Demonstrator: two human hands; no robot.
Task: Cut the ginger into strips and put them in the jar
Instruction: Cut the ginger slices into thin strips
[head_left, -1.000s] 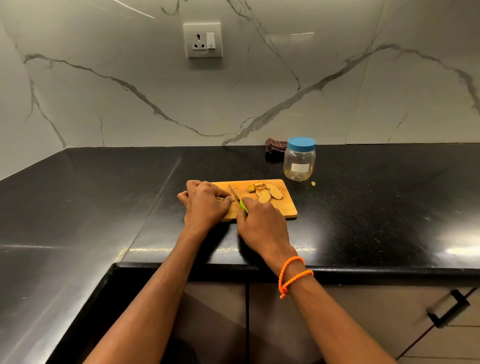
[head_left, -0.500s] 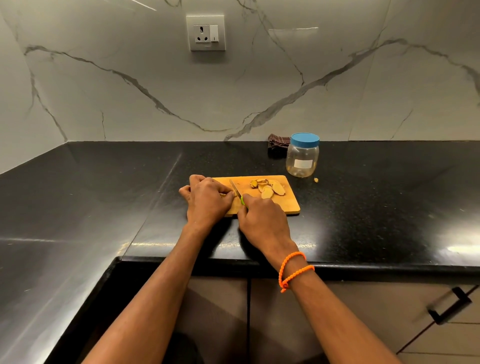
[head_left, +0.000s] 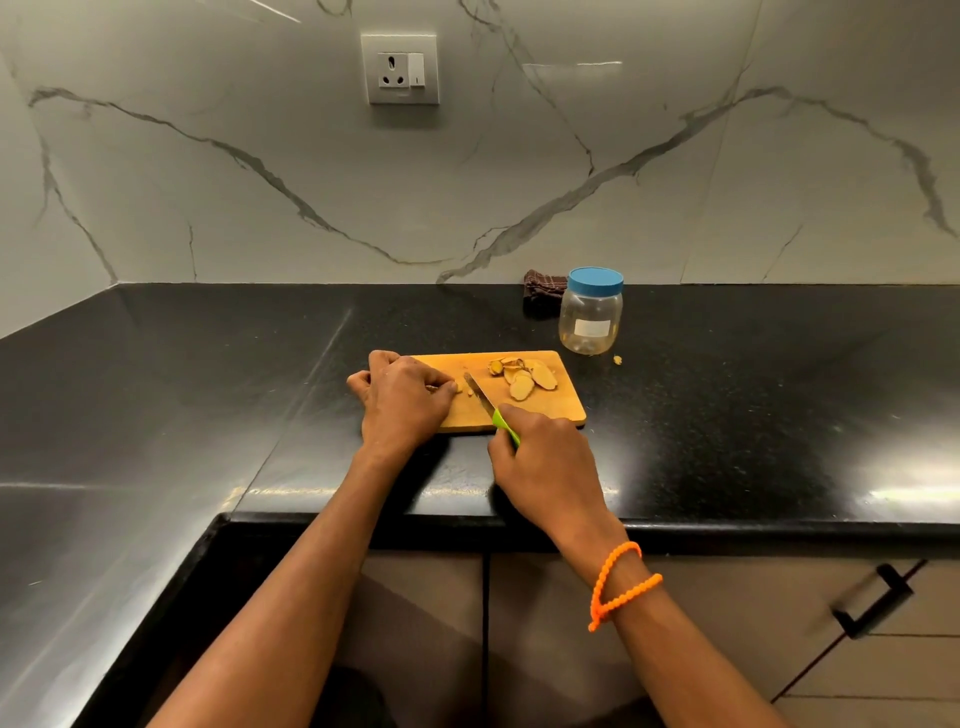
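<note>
We're mid-slicing; left hand (head_left: 402, 402) curls on a small ginger piece (head_left: 457, 387) on the cutting board (head_left: 563, 410), probably pinching it, mostly hidden; right hand (head_left: 540, 457) grips the knife (head_left: 480, 397), blade just beside those fingertips; keep knuckles forward, cuts thin; slices (head_left: 524, 376) wait; jar (head_left: 590, 310) still lidded beyond the board.

No legible text is showing. The jar (head_left: 590, 310), standing near the counter's (head_left: 208, 395) back edge, is carrying a pale label (head_left: 592, 328) too blurred to read.
</note>
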